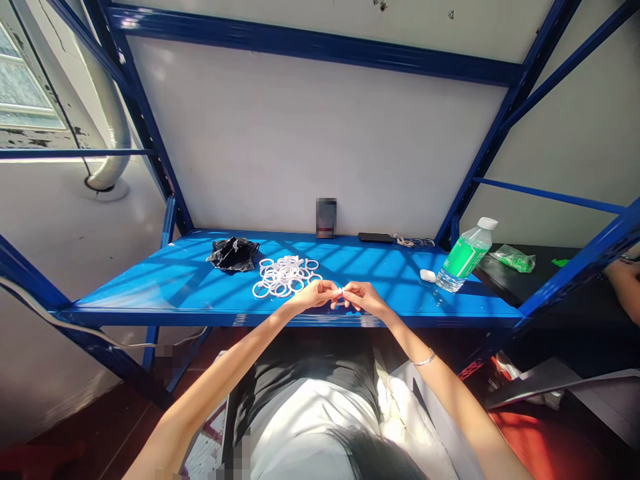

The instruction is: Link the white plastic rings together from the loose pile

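Observation:
My left hand (320,294) and my right hand (363,295) meet fingertip to fingertip above the front edge of the blue shelf (165,293). Both pinch a small white piece (341,291) between them, too small to name for sure; it looks like one of the white rings. A pile of several white rings (285,275) lies on the shelf just left of and behind my left hand. A thin bracelet (424,361) circles my right wrist.
A crumpled black bag (233,253) lies left of the rings. At the back wall stand a small dark box (326,218), a black phone (375,237) and a cable (414,242). A green-labelled bottle (465,255) and a white case (427,275) sit right. Another person's hand (625,283) shows far right.

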Demonstrator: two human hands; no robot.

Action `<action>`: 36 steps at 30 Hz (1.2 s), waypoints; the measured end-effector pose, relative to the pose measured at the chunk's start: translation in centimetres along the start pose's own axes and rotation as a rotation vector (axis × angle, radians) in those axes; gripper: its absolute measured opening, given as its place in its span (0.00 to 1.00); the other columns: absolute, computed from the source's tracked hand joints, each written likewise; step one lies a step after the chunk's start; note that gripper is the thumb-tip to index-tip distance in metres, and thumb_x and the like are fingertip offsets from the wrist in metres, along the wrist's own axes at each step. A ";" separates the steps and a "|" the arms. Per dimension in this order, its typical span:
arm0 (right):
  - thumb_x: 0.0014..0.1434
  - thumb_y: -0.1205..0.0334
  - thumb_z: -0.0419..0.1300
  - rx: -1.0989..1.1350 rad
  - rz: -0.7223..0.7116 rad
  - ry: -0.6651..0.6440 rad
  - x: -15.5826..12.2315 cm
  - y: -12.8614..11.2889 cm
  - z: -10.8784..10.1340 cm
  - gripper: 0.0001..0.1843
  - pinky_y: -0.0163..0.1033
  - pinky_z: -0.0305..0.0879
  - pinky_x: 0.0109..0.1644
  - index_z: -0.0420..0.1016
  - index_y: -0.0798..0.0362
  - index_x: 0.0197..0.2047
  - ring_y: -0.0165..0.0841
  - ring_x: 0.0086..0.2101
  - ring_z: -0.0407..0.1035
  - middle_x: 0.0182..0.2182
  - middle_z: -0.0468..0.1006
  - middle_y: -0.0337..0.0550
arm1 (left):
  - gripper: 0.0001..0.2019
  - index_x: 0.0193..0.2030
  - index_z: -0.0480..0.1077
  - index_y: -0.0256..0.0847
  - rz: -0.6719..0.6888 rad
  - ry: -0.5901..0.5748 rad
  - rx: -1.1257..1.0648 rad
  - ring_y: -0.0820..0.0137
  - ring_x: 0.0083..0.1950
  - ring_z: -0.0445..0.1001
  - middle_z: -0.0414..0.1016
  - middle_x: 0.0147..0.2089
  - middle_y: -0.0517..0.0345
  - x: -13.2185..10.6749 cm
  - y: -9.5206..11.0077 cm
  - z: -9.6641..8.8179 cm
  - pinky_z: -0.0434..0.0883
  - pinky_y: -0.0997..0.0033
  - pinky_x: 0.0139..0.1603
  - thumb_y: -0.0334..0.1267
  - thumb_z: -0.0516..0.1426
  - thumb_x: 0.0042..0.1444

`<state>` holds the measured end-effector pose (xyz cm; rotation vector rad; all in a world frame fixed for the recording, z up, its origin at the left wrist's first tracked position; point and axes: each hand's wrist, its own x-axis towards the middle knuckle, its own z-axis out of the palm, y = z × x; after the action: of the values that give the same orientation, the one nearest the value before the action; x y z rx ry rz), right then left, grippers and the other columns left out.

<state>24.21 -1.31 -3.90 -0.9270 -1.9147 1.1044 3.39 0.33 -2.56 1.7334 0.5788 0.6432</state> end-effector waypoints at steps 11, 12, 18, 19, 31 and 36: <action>0.57 0.44 0.61 0.014 -0.038 -0.162 0.3 0.8 -0.6 0.20 0.30 0.55 0.24 0.77 0.55 0.31 0.26 0.23 0.62 0.25 0.73 0.39 | 0.22 0.33 0.71 0.33 0.052 -0.079 0.040 0.79 0.22 0.57 0.65 0.24 0.62 -0.2 -0.3 -0.1 0.55 0.77 0.24 0.56 0.59 0.54; 0.57 0.44 0.61 0.019 -0.042 -0.170 0.3 0.8 -0.6 0.21 0.30 0.55 0.24 0.77 0.55 0.30 0.26 0.23 0.61 0.25 0.73 0.39 | 0.22 0.34 0.71 0.33 0.053 -0.084 0.040 0.78 0.23 0.57 0.65 0.24 0.62 -0.2 -0.3 -0.1 0.56 0.76 0.24 0.56 0.59 0.54; 0.55 0.43 0.62 -0.005 -0.015 -0.210 0.1 0.2 -0.6 0.22 0.31 0.54 0.25 0.77 0.57 0.30 0.25 0.23 0.59 0.23 0.70 0.38 | 0.22 0.34 0.73 0.34 0.043 -0.107 0.097 0.77 0.24 0.57 0.64 0.24 0.62 -0.2 -0.3 -0.1 0.56 0.76 0.26 0.56 0.58 0.54; 0.55 0.43 0.62 -0.017 -0.008 -0.213 0.1 0.0 -0.6 0.22 0.31 0.54 0.25 0.77 0.57 0.30 0.25 0.23 0.59 0.22 0.69 0.37 | 0.22 0.34 0.73 0.34 0.039 -0.111 0.105 0.77 0.24 0.57 0.63 0.24 0.63 -0.2 -0.3 -0.1 0.56 0.76 0.26 0.56 0.58 0.54; 0.55 0.43 0.62 -0.044 0.006 -0.193 0.2 0.7 -0.7 0.22 0.32 0.54 0.27 0.78 0.56 0.30 0.27 0.24 0.61 0.25 0.73 0.39 | 0.22 0.33 0.71 0.34 0.047 -0.089 0.134 0.78 0.22 0.53 0.59 0.22 0.65 -0.4 -0.2 0.2 0.52 0.75 0.24 0.56 0.57 0.55; 0.55 0.41 0.62 -0.072 0.022 -0.191 0.1 0.6 -0.7 0.23 0.32 0.54 0.26 0.78 0.56 0.29 0.26 0.23 0.59 0.23 0.71 0.38 | 0.22 0.32 0.70 0.35 0.040 -0.079 0.151 0.77 0.23 0.54 0.60 0.23 0.64 -0.5 0.0 0.4 0.52 0.75 0.25 0.57 0.58 0.54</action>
<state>24.90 -0.70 -4.14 -0.9113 -2.1151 1.1798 3.30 -0.26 -2.66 1.9072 0.5509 0.5681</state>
